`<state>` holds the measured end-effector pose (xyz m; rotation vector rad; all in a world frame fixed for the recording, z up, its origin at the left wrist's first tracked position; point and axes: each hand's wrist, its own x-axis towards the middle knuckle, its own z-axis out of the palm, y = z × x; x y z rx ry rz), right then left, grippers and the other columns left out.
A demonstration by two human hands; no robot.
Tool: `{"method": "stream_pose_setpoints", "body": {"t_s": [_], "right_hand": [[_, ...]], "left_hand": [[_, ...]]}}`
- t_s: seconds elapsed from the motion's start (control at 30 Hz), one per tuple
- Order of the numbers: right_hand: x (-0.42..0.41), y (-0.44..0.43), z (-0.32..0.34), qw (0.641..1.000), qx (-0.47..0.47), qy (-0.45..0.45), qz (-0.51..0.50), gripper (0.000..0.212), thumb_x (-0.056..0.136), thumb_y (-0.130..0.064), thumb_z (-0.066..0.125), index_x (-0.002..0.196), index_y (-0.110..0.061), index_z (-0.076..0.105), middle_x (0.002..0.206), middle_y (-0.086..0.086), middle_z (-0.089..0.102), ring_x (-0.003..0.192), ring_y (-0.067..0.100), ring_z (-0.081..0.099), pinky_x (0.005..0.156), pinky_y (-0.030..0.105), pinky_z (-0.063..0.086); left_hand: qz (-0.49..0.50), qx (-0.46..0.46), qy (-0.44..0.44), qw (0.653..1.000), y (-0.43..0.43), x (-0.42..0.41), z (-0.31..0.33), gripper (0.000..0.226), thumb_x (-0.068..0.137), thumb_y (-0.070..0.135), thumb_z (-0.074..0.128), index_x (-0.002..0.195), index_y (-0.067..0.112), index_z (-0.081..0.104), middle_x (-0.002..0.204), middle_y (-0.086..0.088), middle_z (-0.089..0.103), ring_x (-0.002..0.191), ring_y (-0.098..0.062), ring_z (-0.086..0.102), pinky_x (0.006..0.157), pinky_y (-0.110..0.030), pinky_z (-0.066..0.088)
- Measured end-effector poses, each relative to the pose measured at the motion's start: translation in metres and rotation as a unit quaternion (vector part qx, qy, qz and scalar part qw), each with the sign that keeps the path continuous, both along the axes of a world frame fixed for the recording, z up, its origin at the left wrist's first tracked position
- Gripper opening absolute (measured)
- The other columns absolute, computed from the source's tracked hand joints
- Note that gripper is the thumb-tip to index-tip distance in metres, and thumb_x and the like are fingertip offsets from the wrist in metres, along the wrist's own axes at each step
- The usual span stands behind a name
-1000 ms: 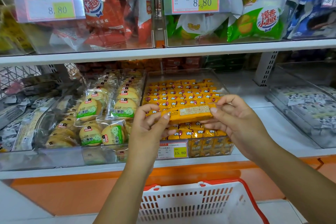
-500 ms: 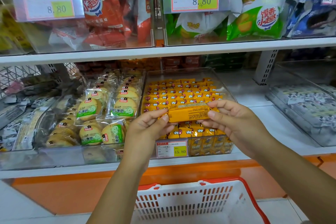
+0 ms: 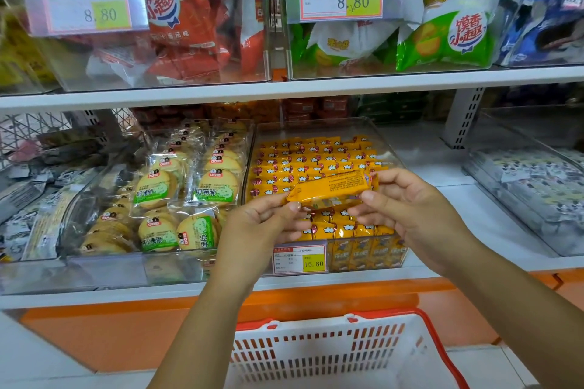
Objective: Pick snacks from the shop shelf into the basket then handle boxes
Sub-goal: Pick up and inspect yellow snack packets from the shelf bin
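In the head view, the long orange-yellow foil-wrapped snack packet (image 3: pixel 331 189) is sitting at the centre of the frame. It is being held in the air just above the front of the clear plastic bin (image 3: pixel 316 128) full of matching yellow packets. Its long axis is running left to right across the picture, with the right end tilting slightly upward.

The left hand (image 3: pixel 262 227) is pinching the lower left end with curled fingers. The right hand (image 3: pixel 407 211) is pinching the upper right end in the same way, so both are sharing the hold and neither is nearer.

The white slotted plastic basket with a red rim (image 3: pixel 437 347) is lying directly below, at the bottom centre of the frame. I judge that the coming move is going straight down and toward the person, past the shelf's orange front edge.

The bottom edge of the frame is cutting off the basket's near side, and I cannot tell what it is holding. The packet's print is too small to read, and both palms are facing away. No boxes are plainly showing.
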<state>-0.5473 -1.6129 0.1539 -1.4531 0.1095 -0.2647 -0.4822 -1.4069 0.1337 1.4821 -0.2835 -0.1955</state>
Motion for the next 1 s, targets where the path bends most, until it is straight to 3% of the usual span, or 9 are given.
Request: {"method": "stream_pose_setpoints", "body": {"t_s": [0.1,0.2,0.3,0.4,0.53,0.63,0.77,0.87,1.0], "right_hand": [[0.001,0.001,0.0,0.999,-0.036,0.007,-0.032,0.039,0.072,-0.029,0.07,0.101,-0.006,0.057,0.099,0.011,0.075,0.089,0.028,0.074,0.078,0.034,0.061],[0.003,0.002,-0.001,1.0,-0.01,0.021,-0.014,0.033,0.08,-0.024,0.067,0.101,-0.004,0.052,0.097,0.011,0.076,0.089,0.028,0.075,0.077,0.035,0.062],[0.008,-0.002,0.001,0.998,-0.029,0.02,-0.045,0.018,0.089,-0.012,0.065,0.102,-0.008,0.053,0.097,0.011,0.076,0.084,0.027,0.075,0.078,0.038,0.061],[0.017,-0.013,0.011,0.99,-0.104,-0.012,-0.092,0.018,0.091,-0.014,0.066,0.108,-0.018,0.059,0.102,0.002,0.076,0.086,0.021,0.075,0.084,0.038,0.056],[0.04,-0.015,0.023,0.974,-0.206,-0.046,-0.077,0.017,0.092,-0.017,0.066,0.102,-0.031,0.063,0.103,-0.003,0.074,0.087,0.011,0.072,0.082,0.032,0.058],[0.062,-0.008,0.026,0.942,-0.33,-0.047,-0.046,0.011,0.092,-0.024,0.067,0.1,-0.032,0.064,0.099,-0.007,0.073,0.091,0.009,0.069,0.081,0.031,0.057],[0.08,-0.008,0.041,0.85,-0.528,-0.006,0.0,0.011,0.092,-0.034,0.065,0.099,-0.038,0.057,0.083,-0.004,0.062,0.067,0.011,0.055,0.054,0.026,0.042],[0.089,-0.009,0.051,0.808,-0.587,-0.018,0.037,0.013,0.091,-0.033,0.068,0.103,-0.033,0.063,0.08,-0.016,0.056,0.074,0.007,0.056,0.062,0.024,0.041],[0.099,-0.001,0.045,0.804,-0.592,-0.027,0.055,0.028,0.092,-0.032,0.067,0.12,-0.031,0.065,0.092,-0.02,0.056,0.086,0.006,0.057,0.077,0.025,0.044]], "left_hand": [[0.025,0.077,-0.056,0.995,-0.002,0.0,-0.004,0.012,0.094,0.021,0.063,0.087,0.017,0.072,0.066,0.001,0.069,0.056,-0.013,0.063,0.053,-0.022,0.052],[0.063,0.194,-0.165,0.965,-0.005,0.002,-0.01,0.019,0.094,0.033,0.061,0.078,0.028,0.07,0.064,0.008,0.061,0.057,-0.004,0.055,0.055,-0.022,0.048],[0.116,0.297,-0.292,0.902,-0.007,0.004,-0.017,0.016,0.094,0.036,0.061,0.097,0.027,0.075,0.094,0.011,0.058,0.086,0.0,0.054,0.076,-0.006,0.038],[0.097,0.407,-0.369,0.83,-0.008,0.006,-0.022,0.042,0.096,0.044,0.055,0.133,0.024,0.061,0.139,0.004,0.053,0.132,-0.013,0.042,0.112,-0.022,0.022],[0.026,0.544,-0.333,0.77,-0.016,0.005,-0.026,0.076,0.092,0.066,0.006,0.156,0.028,0.019,0.166,0.004,0.008,0.152,-0.013,0.001,0.113,-0.026,-0.015],[0.011,0.559,-0.323,0.764,-0.017,0.006,-0.025,0.076,0.091,0.064,0.003,0.157,0.028,0.013,0.167,0.003,0.001,0.152,-0.013,-0.005,0.115,-0.029,-0.014],[0.016,0.561,-0.345,0.752,-0.016,0.006,-0.03,0.077,0.092,0.064,-0.001,0.157,0.028,0.016,0.166,0.002,0.007,0.153,-0.013,-0.001,0.114,-0.028,-0.014],[0.03,0.56,-0.353,0.749,-0.017,0.008,-0.036,0.077,0.094,0.062,-0.001,0.154,0.025,0.03,0.164,-0.002,0.022,0.152,-0.016,0.014,0.115,-0.031,-0.008],[0.031,0.56,-0.352,0.749,-0.017,0.008,-0.039,0.07,0.099,0.059,0.009,0.147,0.021,0.044,0.157,-0.005,0.038,0.147,-0.019,0.03,0.116,-0.035,0.005]]}}
